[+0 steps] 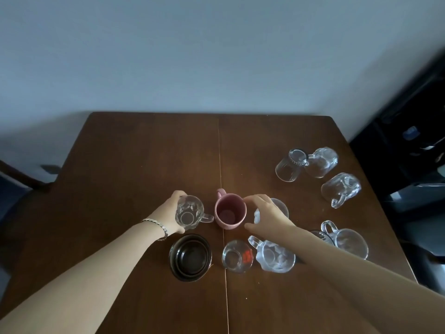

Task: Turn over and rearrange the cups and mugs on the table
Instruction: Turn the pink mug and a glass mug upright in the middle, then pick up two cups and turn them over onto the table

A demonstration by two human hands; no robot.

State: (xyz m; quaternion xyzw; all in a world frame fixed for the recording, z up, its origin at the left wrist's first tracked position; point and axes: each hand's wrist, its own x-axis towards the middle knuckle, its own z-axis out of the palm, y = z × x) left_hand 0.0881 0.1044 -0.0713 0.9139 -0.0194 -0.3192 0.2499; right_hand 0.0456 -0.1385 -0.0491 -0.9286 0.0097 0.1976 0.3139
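Observation:
A pink ceramic mug point(230, 211) stands upright at the table's middle. My left hand point(170, 213) grips a clear faceted glass mug point(189, 212) just left of it, handle pointing at the pink mug. My right hand point(269, 214) covers a clear glass point(281, 206) right of the pink mug, fingers curled over it. Nearer me stand a dark stacked cup point(190, 257), a small glass with a red mark point(237, 256) and a glass mug point(274, 256). Another glass mug point(346, 239) sits at the right.
Three upside-down glass pieces point(289, 165) point(321, 162) point(340, 188) cluster at the far right of the brown wooden table point(144, 153). A dark chair point(21, 179) stands at the left, dark furniture point(414, 150) at the right. A wall rises behind.

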